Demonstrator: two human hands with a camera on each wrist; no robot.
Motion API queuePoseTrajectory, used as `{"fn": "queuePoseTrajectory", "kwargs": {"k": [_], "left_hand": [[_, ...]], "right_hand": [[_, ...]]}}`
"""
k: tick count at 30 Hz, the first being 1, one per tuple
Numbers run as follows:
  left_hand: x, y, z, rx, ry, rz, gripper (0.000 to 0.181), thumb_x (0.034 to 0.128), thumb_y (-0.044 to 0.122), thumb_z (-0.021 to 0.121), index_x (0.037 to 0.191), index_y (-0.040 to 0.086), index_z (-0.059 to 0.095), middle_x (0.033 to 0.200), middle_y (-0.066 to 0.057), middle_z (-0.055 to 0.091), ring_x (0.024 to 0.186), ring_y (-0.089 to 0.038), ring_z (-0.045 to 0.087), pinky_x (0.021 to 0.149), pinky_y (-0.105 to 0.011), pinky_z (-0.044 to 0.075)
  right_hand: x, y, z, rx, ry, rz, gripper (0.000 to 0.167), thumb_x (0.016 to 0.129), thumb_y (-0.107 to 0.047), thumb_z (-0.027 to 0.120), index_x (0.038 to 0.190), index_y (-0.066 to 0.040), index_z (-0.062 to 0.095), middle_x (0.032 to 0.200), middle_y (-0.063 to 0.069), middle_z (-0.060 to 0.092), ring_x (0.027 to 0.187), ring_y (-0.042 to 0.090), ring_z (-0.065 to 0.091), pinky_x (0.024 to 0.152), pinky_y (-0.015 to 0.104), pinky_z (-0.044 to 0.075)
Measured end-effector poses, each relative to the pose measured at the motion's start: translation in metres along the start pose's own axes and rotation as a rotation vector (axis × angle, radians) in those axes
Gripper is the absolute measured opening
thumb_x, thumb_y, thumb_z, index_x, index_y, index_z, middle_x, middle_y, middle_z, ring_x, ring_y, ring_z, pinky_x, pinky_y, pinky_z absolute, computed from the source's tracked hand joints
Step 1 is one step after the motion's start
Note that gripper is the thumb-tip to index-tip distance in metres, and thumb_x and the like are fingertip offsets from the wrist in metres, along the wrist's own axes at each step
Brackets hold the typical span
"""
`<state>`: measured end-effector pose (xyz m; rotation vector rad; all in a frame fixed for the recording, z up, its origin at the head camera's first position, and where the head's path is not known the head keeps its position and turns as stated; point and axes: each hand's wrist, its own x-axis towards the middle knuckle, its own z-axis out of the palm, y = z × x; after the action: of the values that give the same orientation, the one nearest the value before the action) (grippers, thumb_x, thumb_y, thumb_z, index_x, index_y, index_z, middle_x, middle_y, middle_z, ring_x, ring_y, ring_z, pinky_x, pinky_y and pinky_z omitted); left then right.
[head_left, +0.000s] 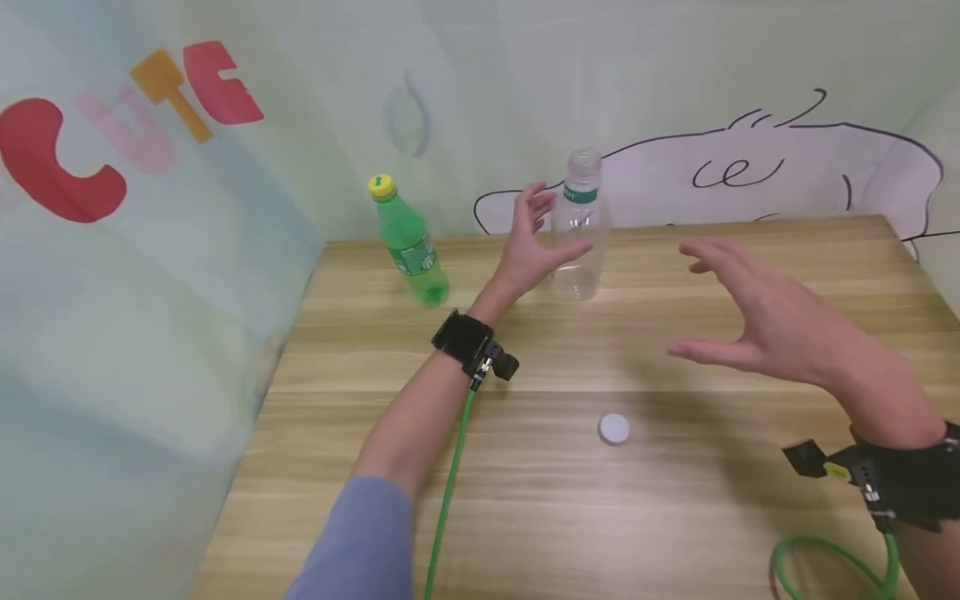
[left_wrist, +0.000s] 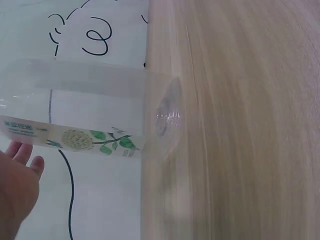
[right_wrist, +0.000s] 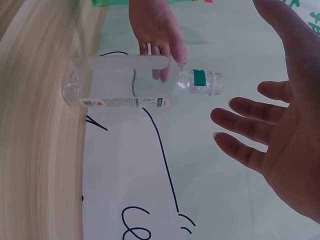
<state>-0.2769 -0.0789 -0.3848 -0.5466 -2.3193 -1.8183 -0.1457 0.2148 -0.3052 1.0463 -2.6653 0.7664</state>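
A clear, uncapped plastic bottle [head_left: 581, 237] stands upright near the back of the wooden table. Beside its left side is my left hand [head_left: 528, 250], thumb in front of the bottle and fingers spread apart; whether the skin touches the plastic is hard to tell. The left wrist view shows fingertips [left_wrist: 22, 152] close to the printed bottle [left_wrist: 95, 107]. Held in the air to the right, my right hand [head_left: 780, 317] has its thumb and fingers apart, with nothing between them. In the right wrist view its fingers [right_wrist: 245, 127] point toward the bottle neck [right_wrist: 205, 81].
A green bottle [head_left: 412, 246] with a yellow cap stands at the table's back left. A white cap [head_left: 614, 429] lies on the wooden tabletop [head_left: 525, 500]. Green cables [head_left: 450, 492] run from both wrist cameras. A printed curtain [head_left: 465, 100] hangs behind the table.
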Motion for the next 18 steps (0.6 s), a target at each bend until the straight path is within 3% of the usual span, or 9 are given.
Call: {"fn": "queuePoseTrajectory", "kwargs": {"k": [4, 9, 18], "left_hand": [[0.001, -0.003, 0.004, 0.002, 0.004, -0.031, 0.109, 0.0808, 0.020, 0.089, 0.161, 0.011, 0.017, 0.161, -0.011, 0.039, 0.149, -0.017, 0.037, 0.124, -0.029, 0.032], [0.004, -0.007, 0.008, 0.000, -0.002, -0.045, 0.112, 0.0806, 0.021, 0.089, 0.163, 0.013, 0.014, 0.163, -0.011, 0.037, 0.150, -0.019, 0.037, 0.122, -0.029, 0.034], [0.008, -0.014, 0.011, -0.018, 0.000, -0.051, 0.115, 0.0809, 0.019, 0.089, 0.164, 0.013, 0.010, 0.161, -0.013, 0.039, 0.148, -0.020, 0.039, 0.120, -0.040, 0.039]], "right_hand": [[-0.004, 0.002, -0.001, -0.003, -0.008, 0.021, 0.111, 0.068, -0.032, 0.097, 0.157, -0.006, 0.037, 0.140, 0.019, 0.055, 0.122, 0.038, 0.058, 0.087, 0.062, 0.052], [-0.006, 0.003, -0.001, -0.006, -0.004, 0.030, 0.110, 0.068, -0.034, 0.097, 0.157, -0.005, 0.038, 0.138, 0.019, 0.056, 0.120, 0.039, 0.059, 0.085, 0.064, 0.053], [-0.006, 0.003, 0.000, -0.015, -0.004, 0.023, 0.111, 0.068, -0.035, 0.097, 0.157, -0.005, 0.038, 0.140, 0.019, 0.055, 0.120, 0.038, 0.059, 0.085, 0.064, 0.053]]}}
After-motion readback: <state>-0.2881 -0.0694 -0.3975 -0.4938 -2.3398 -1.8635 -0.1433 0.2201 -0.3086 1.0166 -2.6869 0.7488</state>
